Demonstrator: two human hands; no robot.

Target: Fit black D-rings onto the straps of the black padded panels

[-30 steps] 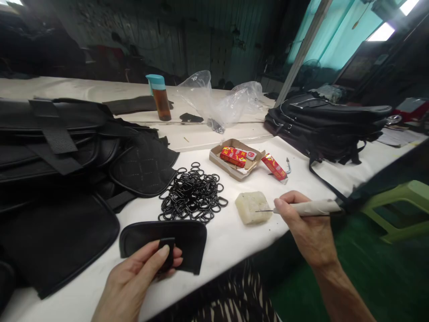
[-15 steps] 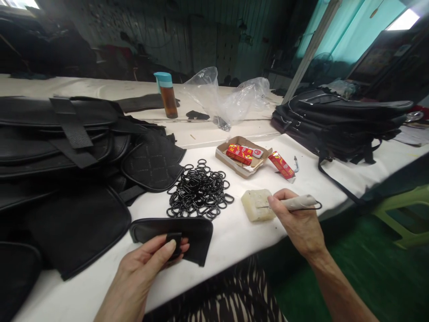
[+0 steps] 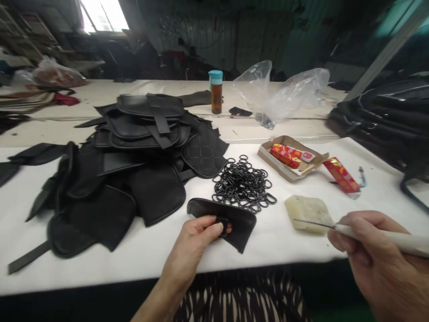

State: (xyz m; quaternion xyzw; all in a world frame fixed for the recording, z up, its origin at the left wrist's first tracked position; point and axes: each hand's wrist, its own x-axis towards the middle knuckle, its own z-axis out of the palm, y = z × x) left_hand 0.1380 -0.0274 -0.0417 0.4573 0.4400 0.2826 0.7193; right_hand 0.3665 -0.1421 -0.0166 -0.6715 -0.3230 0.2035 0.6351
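Note:
My left hand [image 3: 197, 239] pinches a folded strap tab on a black leather piece [image 3: 239, 223] with piped edges, raised just in front of a pile of black D-rings [image 3: 241, 183]. In my right hand [image 3: 378, 255] is an awl [image 3: 348, 230], gripped by its pale handle, its thin metal shaft pointing left. The shaft passes in front of a yellowish, waxy-looking block [image 3: 307, 212] on the white cloth; whether the two touch I cannot tell. Part of the awl's handle runs out of view at the right edge.
Black leather pieces [image 3: 134, 156] are heaped at the left. A cardboard tray [image 3: 275, 163] with red boxes, another red box [image 3: 342, 175], clear plastic bags [image 3: 291, 94] and a blue-capped bottle [image 3: 216, 91] stand beyond. Black bags [image 3: 385, 120] lie at the right.
My view has swung left. The awl's tip, earlier at the waxy block's surface, now shows its shaft more fully, with my right hand nearer the camera. My left hand keeps the leather piece.

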